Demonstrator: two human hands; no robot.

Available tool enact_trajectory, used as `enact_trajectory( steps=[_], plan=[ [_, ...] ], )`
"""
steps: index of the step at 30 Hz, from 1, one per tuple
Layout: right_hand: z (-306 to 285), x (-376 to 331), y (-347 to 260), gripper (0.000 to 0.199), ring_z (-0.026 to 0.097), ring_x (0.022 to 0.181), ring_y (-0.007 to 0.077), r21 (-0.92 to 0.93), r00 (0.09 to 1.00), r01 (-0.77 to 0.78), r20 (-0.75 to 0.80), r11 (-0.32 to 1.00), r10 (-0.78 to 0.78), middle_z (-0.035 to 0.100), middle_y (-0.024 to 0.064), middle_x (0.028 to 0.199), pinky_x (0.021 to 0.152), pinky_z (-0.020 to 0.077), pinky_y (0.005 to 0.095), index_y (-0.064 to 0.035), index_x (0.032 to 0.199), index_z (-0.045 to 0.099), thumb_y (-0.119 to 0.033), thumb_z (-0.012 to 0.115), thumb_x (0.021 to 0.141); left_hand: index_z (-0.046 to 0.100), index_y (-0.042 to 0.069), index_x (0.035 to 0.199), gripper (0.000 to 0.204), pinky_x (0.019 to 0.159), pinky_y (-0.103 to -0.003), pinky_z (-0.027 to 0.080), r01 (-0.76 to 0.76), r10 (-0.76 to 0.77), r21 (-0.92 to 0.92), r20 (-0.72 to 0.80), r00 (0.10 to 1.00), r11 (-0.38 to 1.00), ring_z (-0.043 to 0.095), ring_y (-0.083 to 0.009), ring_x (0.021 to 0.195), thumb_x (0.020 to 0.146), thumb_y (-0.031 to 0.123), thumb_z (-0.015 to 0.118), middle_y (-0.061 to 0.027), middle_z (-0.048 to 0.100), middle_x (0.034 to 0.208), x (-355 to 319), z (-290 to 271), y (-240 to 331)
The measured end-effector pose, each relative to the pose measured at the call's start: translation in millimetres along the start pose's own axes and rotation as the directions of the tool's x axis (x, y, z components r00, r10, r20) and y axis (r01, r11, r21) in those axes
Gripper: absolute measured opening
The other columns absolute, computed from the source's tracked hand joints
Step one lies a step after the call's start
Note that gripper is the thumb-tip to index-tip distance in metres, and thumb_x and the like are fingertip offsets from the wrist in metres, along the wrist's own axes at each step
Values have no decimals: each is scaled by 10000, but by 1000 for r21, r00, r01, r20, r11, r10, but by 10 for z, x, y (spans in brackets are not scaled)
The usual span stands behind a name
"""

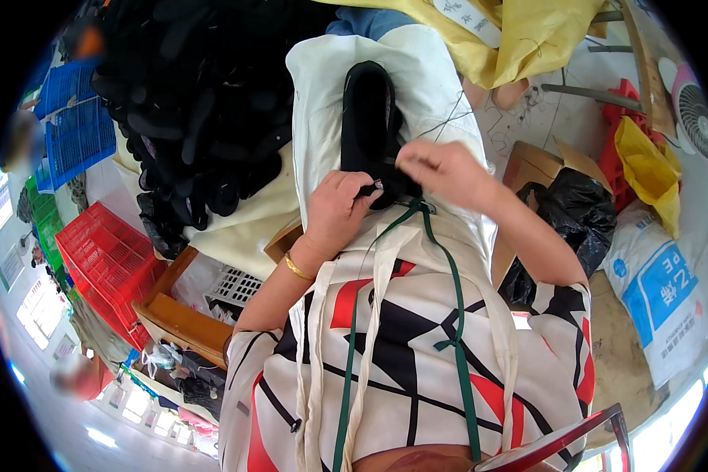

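Note:
A black cloth shoe (357,130) lies on the white apron (316,94) over my lap, toe pointing away from me. My left hand (340,206) pinches the near end of the shoe, where a small pinkish patch shows between thumb and finger. Just right of that end is my right hand (447,171), slightly blurred, thumb and fingertips pressed together. Whatever they hold is too small to make out. Thin dark thread (446,120) crosses the apron above this hand.
Black shoes are heaped in a large pile (204,94) at the left. Beyond are a blue crate (75,118) and a red crate (106,259). On the right stand a cardboard box (531,167), a black plastic bag (578,208), a white sack (661,291) and a fan (696,118).

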State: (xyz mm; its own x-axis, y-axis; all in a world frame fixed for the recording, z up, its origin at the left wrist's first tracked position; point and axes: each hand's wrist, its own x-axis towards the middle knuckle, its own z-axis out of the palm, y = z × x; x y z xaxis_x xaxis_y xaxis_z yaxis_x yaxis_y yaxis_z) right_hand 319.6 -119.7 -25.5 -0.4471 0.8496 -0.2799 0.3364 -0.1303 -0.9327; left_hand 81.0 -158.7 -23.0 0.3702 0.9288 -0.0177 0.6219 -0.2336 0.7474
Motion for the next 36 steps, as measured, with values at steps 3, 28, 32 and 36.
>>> enact_trajectory(
  steps=[3, 28, 32, 36],
  plan=[
    [187, -59, 56, 134, 665, 683, 289, -176, 994, 66, 96, 982, -50, 674, 125, 801, 638, 524, 360, -84, 1039, 666, -144, 623, 927, 647, 61, 934, 249, 677, -376, 496, -48, 45, -33, -71, 996, 998, 612, -304, 786, 736, -37, 763, -94, 662, 853, -67, 92, -90],
    [256, -41, -111, 109, 650, 653, 353, -470, 974, 139, 222, 872, -36, 648, 127, 689, 579, 507, 452, -62, 947, 576, -137, 604, 873, 649, 47, 935, 311, 696, -375, 527, -157, 147, -71, -138, 980, 985, 655, -305, 791, 685, -138, 658, -99, 696, 875, -36, 84, -117],
    [404, -90, -170, 133, 645, 623, 354, -584, 969, 118, 245, 803, 36, 629, 134, 647, 556, 502, 456, -33, 935, 508, -112, 588, 863, 648, 59, 914, 306, 682, -375, 531, -77, 70, -35, -163, 984, 996, 657, -289, 751, 663, -113, 685, -84, 698, 845, -67, 111, -67],
    [477, -84, -132, 132, 649, 620, 354, -568, 977, 154, 211, 808, -37, 632, 143, 645, 553, 500, 467, -19, 934, 495, -99, 570, 860, 668, 59, 915, 259, 657, -370, 528, -26, 16, -57, -176, 984, 998, 654, -291, 736, 700, -80, 707, -92, 700, 842, -103, 157, -63]
  ],
)
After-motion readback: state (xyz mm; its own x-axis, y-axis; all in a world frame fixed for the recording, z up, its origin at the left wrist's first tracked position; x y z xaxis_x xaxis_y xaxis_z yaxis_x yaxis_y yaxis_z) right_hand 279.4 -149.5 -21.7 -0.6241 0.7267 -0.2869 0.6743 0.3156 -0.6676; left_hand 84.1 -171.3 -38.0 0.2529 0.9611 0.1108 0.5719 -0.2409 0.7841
